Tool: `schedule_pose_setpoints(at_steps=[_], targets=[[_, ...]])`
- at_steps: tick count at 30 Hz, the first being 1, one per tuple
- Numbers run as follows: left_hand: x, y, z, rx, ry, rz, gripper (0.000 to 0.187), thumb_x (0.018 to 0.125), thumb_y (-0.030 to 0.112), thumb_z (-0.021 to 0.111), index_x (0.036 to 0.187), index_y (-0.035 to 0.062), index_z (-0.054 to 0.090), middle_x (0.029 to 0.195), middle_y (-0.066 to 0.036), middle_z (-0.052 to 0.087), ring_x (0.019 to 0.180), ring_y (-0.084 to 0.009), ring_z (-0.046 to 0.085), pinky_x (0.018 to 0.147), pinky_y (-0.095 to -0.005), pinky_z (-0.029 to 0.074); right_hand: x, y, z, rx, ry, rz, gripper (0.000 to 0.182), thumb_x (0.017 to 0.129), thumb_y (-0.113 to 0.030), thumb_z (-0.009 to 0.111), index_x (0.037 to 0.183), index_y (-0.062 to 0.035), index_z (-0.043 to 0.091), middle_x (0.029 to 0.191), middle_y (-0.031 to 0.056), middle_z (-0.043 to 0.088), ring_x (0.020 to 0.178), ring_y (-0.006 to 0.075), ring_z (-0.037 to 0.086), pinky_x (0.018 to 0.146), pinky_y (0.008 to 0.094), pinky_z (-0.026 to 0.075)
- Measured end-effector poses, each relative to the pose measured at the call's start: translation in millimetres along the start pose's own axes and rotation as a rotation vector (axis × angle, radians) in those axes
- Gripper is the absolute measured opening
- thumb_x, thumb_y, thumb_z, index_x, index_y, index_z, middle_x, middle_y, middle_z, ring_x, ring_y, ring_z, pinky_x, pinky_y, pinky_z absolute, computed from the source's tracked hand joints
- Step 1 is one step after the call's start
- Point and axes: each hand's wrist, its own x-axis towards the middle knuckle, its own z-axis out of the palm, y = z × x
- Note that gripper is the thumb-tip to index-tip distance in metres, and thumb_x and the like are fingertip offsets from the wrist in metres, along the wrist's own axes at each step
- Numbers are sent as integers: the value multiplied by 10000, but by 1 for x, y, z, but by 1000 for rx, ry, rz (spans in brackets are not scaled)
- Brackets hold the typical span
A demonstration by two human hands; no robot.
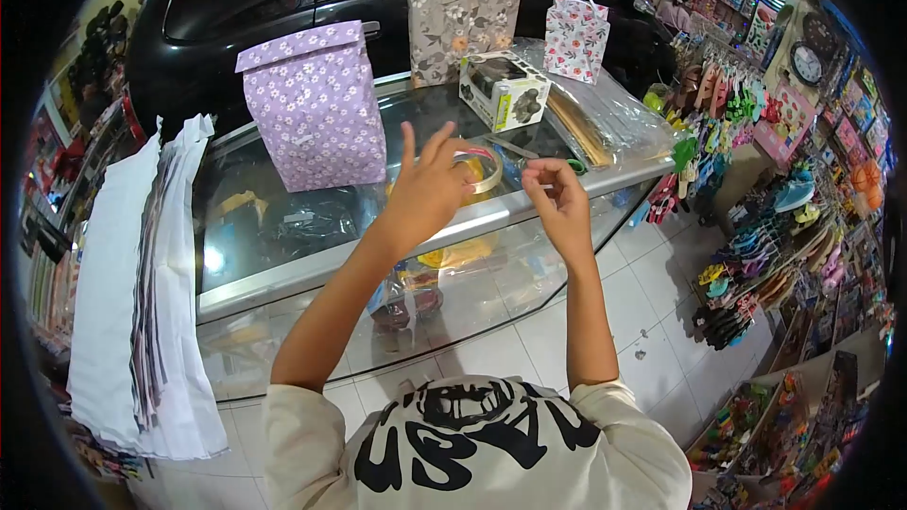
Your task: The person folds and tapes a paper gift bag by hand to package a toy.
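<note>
My left hand (427, 187) is over the front edge of the glass counter, gripping a roll of clear tape (488, 183) on its thumb side, with two fingers stretched upward. Close to the roll's right side is my right hand (561, 200), its thumb and index finger brought together. Whatever is pinched there, perhaps a strip of tape, is too small to make out. Scissors (574, 166) with green handles lie on the counter just behind the right hand, partly covered by it. A purple flowered paper bag (316, 104), folded over at the top, stands left of my left hand.
On the glass counter (283, 276) stand a grey flowered bag (463, 24), a small white flowered bag (576, 42) and a printed box (505, 90). Plastic sleeves (628, 123) lie at right. Paper sheets (109, 302) hang at left. A black car (236, 0) is behind; goods racks (756, 255) line the right.
</note>
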Motion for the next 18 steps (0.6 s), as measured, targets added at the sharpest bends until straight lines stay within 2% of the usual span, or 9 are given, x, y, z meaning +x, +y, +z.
schedule_pose_setpoints(at_steps=[1, 5, 6, 9, 13, 14, 15, 16, 18], targets=[[-3, 3, -3, -23, 19, -43, 135, 840, 224, 612, 915, 114, 631, 1250, -58, 475, 1343, -294, 262, 1090, -591, 69, -2, 0, -4, 21, 2, 1, 191, 855, -63, 619, 1041, -47, 576, 931, 9, 602, 861, 74, 548, 738, 214, 426], [-18, 23, -15, -430, 109, -106, 99, 882, 177, 571, 936, 95, 577, 1279, -66, 465, 1361, -335, 217, 1098, -551, 55, -8, -6, -18, -95, -23, -173, 477, 742, -90, 725, 1174, -86, 524, 1150, 60, 545, 1083, 175, 511, 847, 316, 448], [-20, 28, -16, -517, 116, -71, 99, 889, 180, 564, 939, 95, 576, 1282, -67, 465, 1356, -331, 224, 1100, -542, 63, -11, -14, -23, -70, -71, -160, 612, 704, -100, 758, 1248, -118, 479, 1266, 61, 480, 1177, 200, 453, 922, 364, 412], [-31, 42, -15, -813, 111, -14, 106, 905, 184, 548, 945, 89, 573, 1304, -82, 458, 1360, -317, 209, 1105, -506, 78, -15, -17, -40, 41, -257, -184, 602, 714, -95, 755, 1250, -99, 482, 1299, 75, 473, 1187, 205, 451, 940, 368, 397], [-60, 61, 2, -1131, 40, -109, 103, 906, 146, 537, 977, 78, 567, 1369, -113, 421, 1393, -300, 135, 1106, -460, 83, -28, 2, -65, 485, -526, 42, 364, 770, -31, 706, 1107, -18, 569, 1031, 66, 642, 995, 152, 575, 872, 292, 432], [-66, 67, 7, -1128, 38, -133, 106, 900, 138, 539, 983, 78, 568, 1372, -114, 419, 1393, -300, 138, 1107, -457, 85, -35, 4, -70, 474, -464, 101, 259, 777, -19, 699, 1020, -15, 611, 903, 36, 665, 889, 117, 598, 821, 258, 441], [-70, 73, 12, -1125, 37, -155, 111, 895, 130, 542, 989, 79, 569, 1376, -116, 416, 1393, -299, 140, 1108, -454, 88, -40, 5, -73, 421, -461, 91, 243, 774, -22, 702, 1002, -15, 619, 904, 34, 663, 885, 111, 594, 810, 255, 441], [-74, 80, 20, -1165, 135, -181, 192, 887, 61, 505, 1070, 96, 553, 1362, -92, 442, 1380, -290, 195, 1119, -460, 3, -43, 7, -76, 369, -459, 79, 227, 772, -25, 706, 984, -15, 626, 904, 31, 662, 880, 104, 590, 800, 253, 440], [-79, 95, 19, -1073, 257, -219, 259, 862, 69, 560, 1120, 93, 558, 1345, -92, 461, 1334, -282, 296, 1113, -447, 114, -47, -3, -76, 166, -442, -4, 182, 741, 5, 712, 907, -12, 640, 856, 58, 657, 798, 142, 604, 769, 279, 452]])
